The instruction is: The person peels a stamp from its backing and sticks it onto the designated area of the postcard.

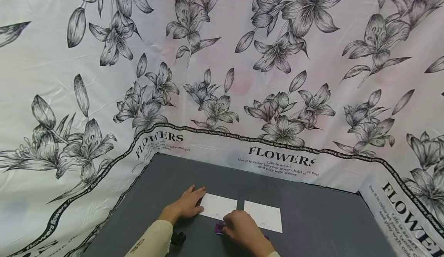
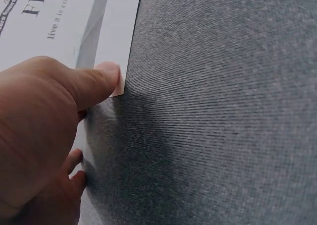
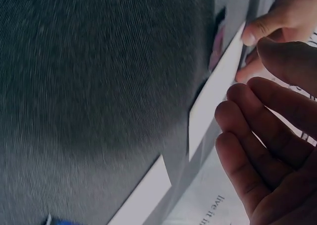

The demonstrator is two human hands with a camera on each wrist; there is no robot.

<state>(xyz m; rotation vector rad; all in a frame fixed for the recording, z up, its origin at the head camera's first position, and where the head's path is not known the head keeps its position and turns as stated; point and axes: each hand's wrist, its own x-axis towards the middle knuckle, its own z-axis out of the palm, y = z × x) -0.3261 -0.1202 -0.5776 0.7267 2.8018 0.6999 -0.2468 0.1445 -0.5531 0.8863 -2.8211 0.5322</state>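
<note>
Two white paper sheets lie side by side on a grey table: the left sheet [image 1: 219,206] and the right sheet [image 1: 265,214]. My left hand [image 1: 188,204] rests at the left sheet's outer edge. In the left wrist view its thumb [image 2: 101,81] lies on a corner of that paper. Over the near edge of the left sheet hovers my right hand [image 1: 243,228], beside a small purple item [image 1: 219,228]. The right wrist view shows the fingers [image 3: 242,170] of that hand loosely bent, holding nothing. What the purple item is, I cannot tell.
A small black object [image 1: 178,238] sits by the left forearm. Something blue [image 1: 266,237] is partly hidden behind the right wrist. White cloth [image 1: 277,160] with flower prints and lettering hangs around the grey table [image 1: 312,218].
</note>
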